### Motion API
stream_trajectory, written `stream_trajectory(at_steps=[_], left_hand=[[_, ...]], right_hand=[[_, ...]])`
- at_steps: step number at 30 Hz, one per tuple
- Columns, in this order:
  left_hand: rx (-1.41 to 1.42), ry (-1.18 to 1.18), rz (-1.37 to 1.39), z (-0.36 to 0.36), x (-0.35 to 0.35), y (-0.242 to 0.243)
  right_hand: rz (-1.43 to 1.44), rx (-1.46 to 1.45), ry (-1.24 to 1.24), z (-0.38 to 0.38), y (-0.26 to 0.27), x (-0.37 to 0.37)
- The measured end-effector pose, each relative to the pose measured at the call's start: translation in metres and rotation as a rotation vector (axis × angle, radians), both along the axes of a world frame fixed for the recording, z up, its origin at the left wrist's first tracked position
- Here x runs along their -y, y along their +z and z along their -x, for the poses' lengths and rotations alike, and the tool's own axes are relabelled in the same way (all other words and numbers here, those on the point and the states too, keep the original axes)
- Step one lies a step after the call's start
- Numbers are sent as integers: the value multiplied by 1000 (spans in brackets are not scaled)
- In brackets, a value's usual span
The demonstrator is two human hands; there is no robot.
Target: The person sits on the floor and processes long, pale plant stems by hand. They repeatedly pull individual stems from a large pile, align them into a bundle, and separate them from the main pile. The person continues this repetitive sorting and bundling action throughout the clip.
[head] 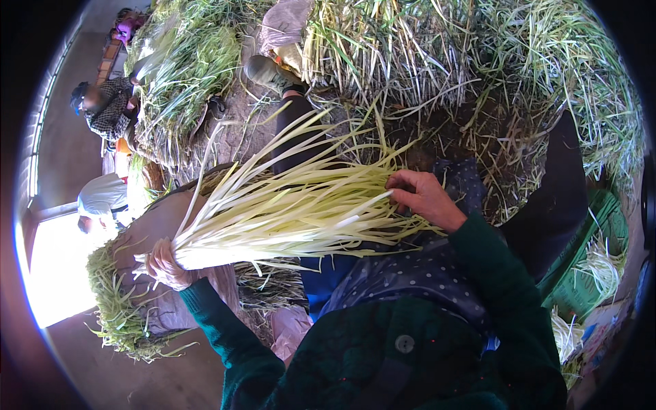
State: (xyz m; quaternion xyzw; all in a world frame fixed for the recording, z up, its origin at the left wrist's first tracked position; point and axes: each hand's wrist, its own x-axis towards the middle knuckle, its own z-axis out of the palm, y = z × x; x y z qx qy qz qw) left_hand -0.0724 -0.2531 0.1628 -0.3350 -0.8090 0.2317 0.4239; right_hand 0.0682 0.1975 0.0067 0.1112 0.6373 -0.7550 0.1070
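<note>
A thick bunch of pale yellow-white blanched chives (pixel 287 220) lies slantwise across my lap, its leaves fanned out. My left hand (pixel 169 266) is wrapped around the white stem end, with a few stalk ends sticking out beyond the fist. At the leafy end, my right hand (pixel 425 197) has thumb and fingers curled together on some leaf tips. Some of its fingertips are hidden among the leaves. Under the bunch, a dark polka-dot apron (pixel 405 277) covers my lap.
Large heaps of green-topped stalks (pixel 389 46) lie ahead and at the right (pixel 558 61). A green sack (pixel 579 271) with pale strands on it is at my right. On the left are a covered pile (pixel 159 220), a person in a checked top (pixel 110 107) and another in a pale top (pixel 105 197).
</note>
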Motion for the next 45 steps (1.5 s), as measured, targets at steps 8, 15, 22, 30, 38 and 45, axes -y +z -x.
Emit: stream_trajectory(at_steps=[8, 15, 22, 30, 38, 45], left_hand=[[83, 33, -100, -5, 11, -35], [160, 35, -211, 4, 41, -60], [155, 115, -75, 6, 75, -82], [225, 151, -54, 13, 88, -107], [142, 64, -95, 14, 75, -90], [26, 12, -95, -1, -23, -1]], right_hand=[[22, -91, -253, 6, 9, -21], [-141, -121, -166, 5, 15, -27], [-416, -202, -169, 6, -2, -28], [-387, -214, -158, 4, -5, -23], [-364, -189, -131, -1, -6, -27], [-229, -419, -289, 33, 33, -44]])
